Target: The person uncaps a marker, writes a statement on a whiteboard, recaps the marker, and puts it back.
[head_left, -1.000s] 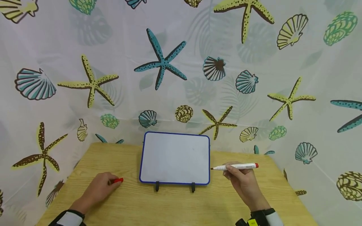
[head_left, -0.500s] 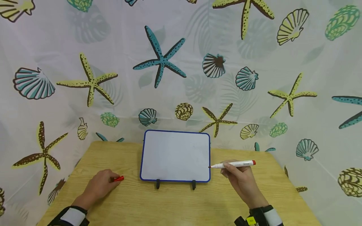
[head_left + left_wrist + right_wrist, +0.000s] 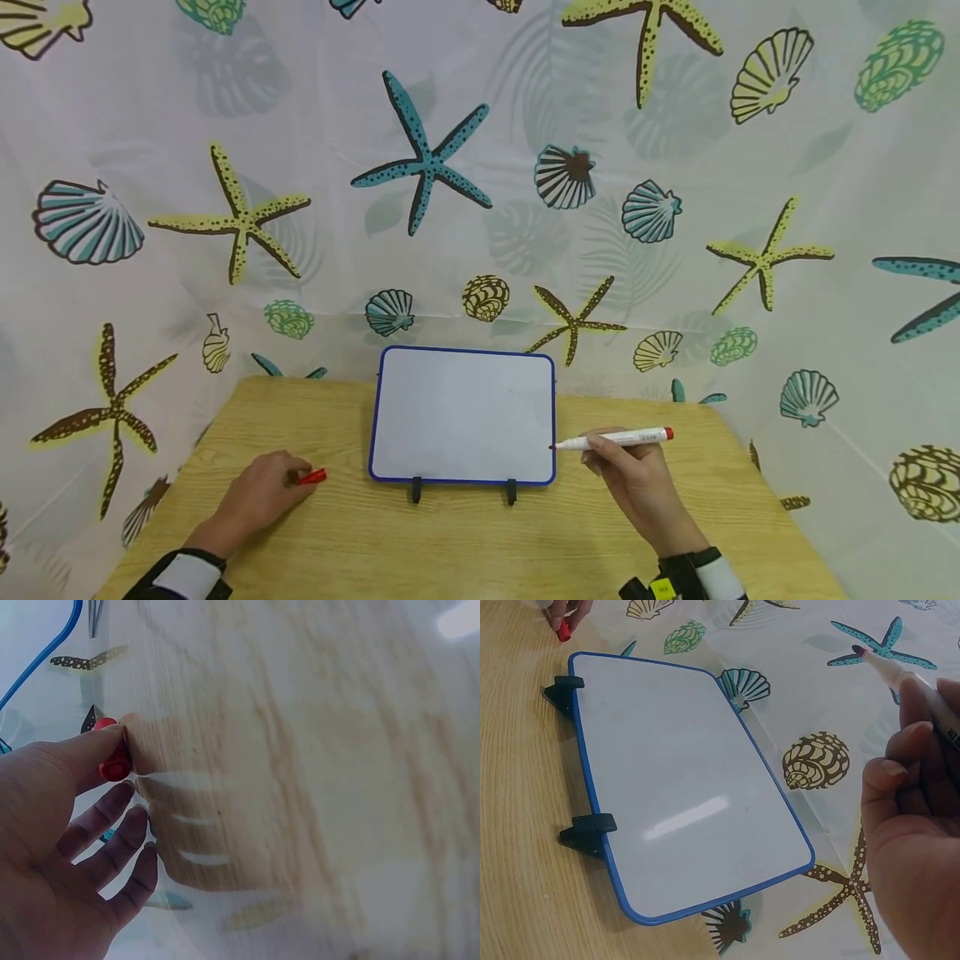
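Fingers of the right hand pinch a white marker, bare tip aimed left, at lower right of the head view; those of the left hand, lower left, pinch a red cap, likely the marker's, on or just above the bench. The step in hand looks like readying the marker at the whiteboard, which stands lower centre on two black feet; the next move, I judge, calls for a light touch, lest the board rock. From the head, the tip overlaps the board's right edge, contact unclear; the right wrist view puts it upper right against the patterned cloth, clear of the board's outline. Only the left wrist view shows the cap's round end and three other fingers loosely bent
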`<state>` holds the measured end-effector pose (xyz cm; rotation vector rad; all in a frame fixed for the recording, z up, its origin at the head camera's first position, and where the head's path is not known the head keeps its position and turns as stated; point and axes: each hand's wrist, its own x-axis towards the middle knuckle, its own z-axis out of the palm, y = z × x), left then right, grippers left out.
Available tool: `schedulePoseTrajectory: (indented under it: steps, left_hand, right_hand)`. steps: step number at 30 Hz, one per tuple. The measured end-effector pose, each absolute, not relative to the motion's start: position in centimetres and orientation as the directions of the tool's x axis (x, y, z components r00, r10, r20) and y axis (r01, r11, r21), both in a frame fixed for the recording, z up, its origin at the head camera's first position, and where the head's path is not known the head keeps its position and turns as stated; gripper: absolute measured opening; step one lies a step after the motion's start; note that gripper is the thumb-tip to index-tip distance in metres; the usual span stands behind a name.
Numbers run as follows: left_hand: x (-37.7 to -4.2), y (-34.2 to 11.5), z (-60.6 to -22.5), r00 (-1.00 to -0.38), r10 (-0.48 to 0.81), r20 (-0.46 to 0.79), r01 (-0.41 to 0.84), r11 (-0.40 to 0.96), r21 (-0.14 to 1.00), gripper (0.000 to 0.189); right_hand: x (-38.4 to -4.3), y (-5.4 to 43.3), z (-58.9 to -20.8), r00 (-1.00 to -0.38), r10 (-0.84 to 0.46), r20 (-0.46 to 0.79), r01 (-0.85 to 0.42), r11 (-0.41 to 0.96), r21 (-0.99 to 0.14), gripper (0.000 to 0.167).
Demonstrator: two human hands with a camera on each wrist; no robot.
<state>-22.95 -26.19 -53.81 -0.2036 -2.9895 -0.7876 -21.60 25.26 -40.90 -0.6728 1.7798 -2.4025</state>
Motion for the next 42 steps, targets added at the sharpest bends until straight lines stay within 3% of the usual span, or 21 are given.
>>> schedulePoseTrajectory:
  steps: [14,25,35,42]
  left_hand:
    - [-23.1,-26.4,-52.4,-0.994,0.104,0.035,0.108,0.861,0.498,0.043]
    - [-25.2,-22.7,-49.8,-0.956,0.071,0.285,0.251,0.699,0.670,0.036]
    - [-27.9,-18.5,-50.3,-0.991,-0.016,0.134,0.117,0.393,0.912,0.046]
    - [-29.5,-16.9,-51.3,-0.988,-0.123,0.092,0.051,0.304,0.951,0.042]
  right_hand:
    - [-21.8,25.0,-40.7,-0.902,-0.304,0.308,-0.206,-0.323,-0.924,0.026]
    - [-22.3,23.3,-40.5,-0.897,-0.282,0.341,-0.252,-0.309,-0.917,0.024]
    - [-22.7,20.5,-40.6,-0.891,-0.300,0.340,-0.263,-0.270,-0.926,0.021]
    - [-23.7,18.9,-41.5,-0.914,-0.247,0.323,-0.260,-0.254,-0.931,0.015]
